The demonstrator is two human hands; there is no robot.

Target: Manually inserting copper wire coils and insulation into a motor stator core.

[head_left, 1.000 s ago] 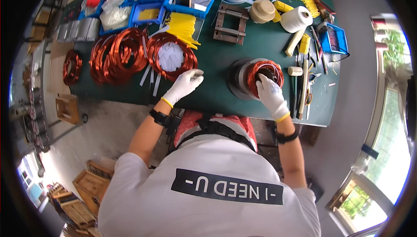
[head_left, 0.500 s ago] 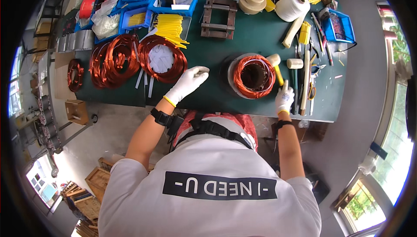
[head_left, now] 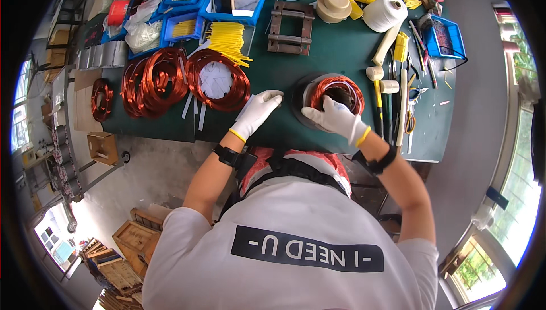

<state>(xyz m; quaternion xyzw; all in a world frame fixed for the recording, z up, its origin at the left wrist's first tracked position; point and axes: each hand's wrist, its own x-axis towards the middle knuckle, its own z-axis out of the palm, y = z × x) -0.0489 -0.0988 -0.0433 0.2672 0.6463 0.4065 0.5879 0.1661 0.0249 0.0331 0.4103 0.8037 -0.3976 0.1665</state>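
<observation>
A motor stator (head_left: pixel 300 100), a dark ring with copper-coloured windings (head_left: pixel 354 91) bulging from its top, stands on the green table right of centre. My right hand (head_left: pixel 338 119), in a white glove with a yellow cuff, is closed over the near left side of the windings, thumb and fingers on the rim. In a matching glove, my left hand (head_left: pixel 259 115) hovers by the table's front edge, left of the stator. Its fingers are curled together, and whatever they may hold is hidden. Right of the stator lies a mallet (head_left: pixel 378 96) with a pale head and yellow handle.
Coils of copper wire (head_left: pixel 153 85) and white paper strips (head_left: pixel 216 79) lie left. Behind are blue bins (head_left: pixel 179 25), yellow sleeves (head_left: pixel 227 42), a metal frame (head_left: pixel 289 28) and a white thread cone (head_left: pixel 385 13). Another mallet (head_left: pixel 389 87), scissors (head_left: pixel 410 122) and pliers (head_left: pixel 418 93) lie right.
My right hand has left the yellow-handled mallet and moved left onto the windings. The mallet now lies farther right, beside the other mallet. My left hand has barely shifted.
</observation>
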